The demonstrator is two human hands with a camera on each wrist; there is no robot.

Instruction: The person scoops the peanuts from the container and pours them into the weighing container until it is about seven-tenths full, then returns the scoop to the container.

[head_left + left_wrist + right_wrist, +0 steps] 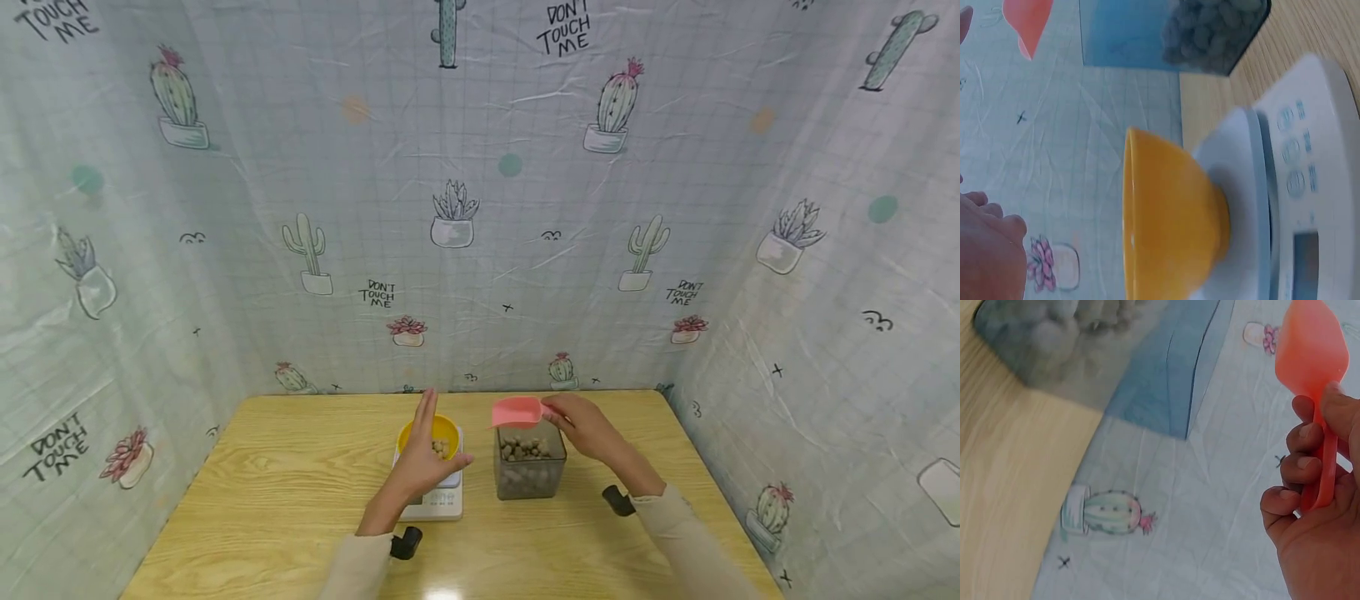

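Note:
My right hand [588, 425] grips the handle of a pink scoop [517, 412] above a clear grey-tinted container [528, 483]. Several brown stone-like pieces [525, 450] lie inside the container. In the right wrist view, fingers and thumb wrap the handle of the scoop [1313, 350]. Over the yellow bowl [1172, 219], my left hand [420, 462] is held with straight fingers and the thumb spread. It holds nothing. A few pale pieces [440, 448] sit in the bowl, which stands on a white kitchen scale [442, 500].
The scale stands to the left of the container, with a gap between them on the wooden table [300, 483]. A cactus-print curtain [480, 292] surrounds the back and sides. Black straps or mounts [407, 543] hang at both wrists.

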